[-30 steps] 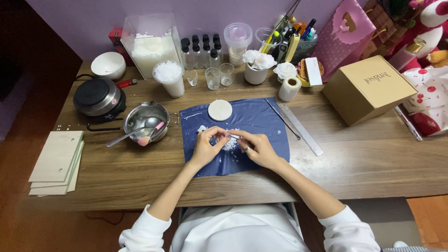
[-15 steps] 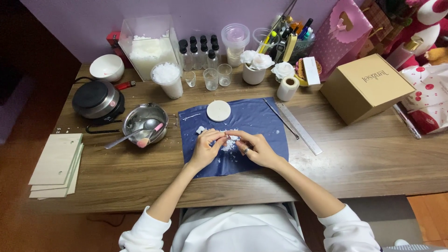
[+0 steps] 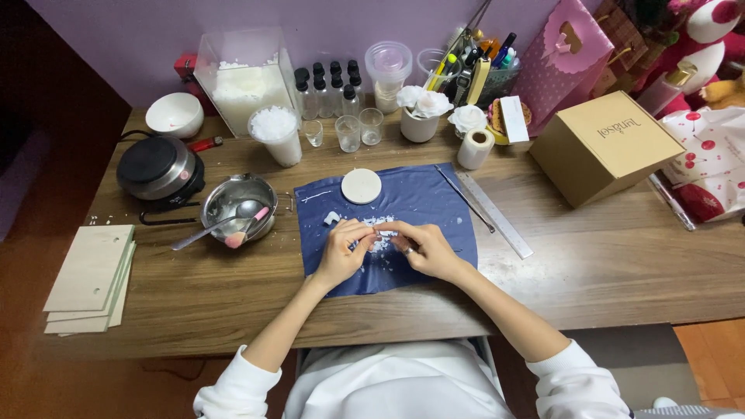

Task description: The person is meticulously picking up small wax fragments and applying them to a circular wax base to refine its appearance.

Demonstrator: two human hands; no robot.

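Note:
My left hand (image 3: 342,250) and my right hand (image 3: 423,247) meet over a dark blue mat (image 3: 423,198) on the wooden desk. Their fingertips pinch a small white piece (image 3: 375,230) between them, above a scatter of white flakes (image 3: 382,242) on the mat. A round white disc (image 3: 362,186) lies at the mat's far edge, and a small white lump (image 3: 331,218) sits just left of my left hand. What exactly the pinched piece is stays too small to tell.
A steel bowl (image 3: 239,206) with a spoon and pink spatula sits left of the mat, by a small hot plate (image 3: 157,166). A metal ruler (image 3: 494,214), cardboard box (image 3: 606,145), cups, bottles and a clear tub line the back. Thin boards (image 3: 89,278) lie far left.
Both hands stay together over the mat, fingers working slightly on the small white piece. Nothing else has moved.

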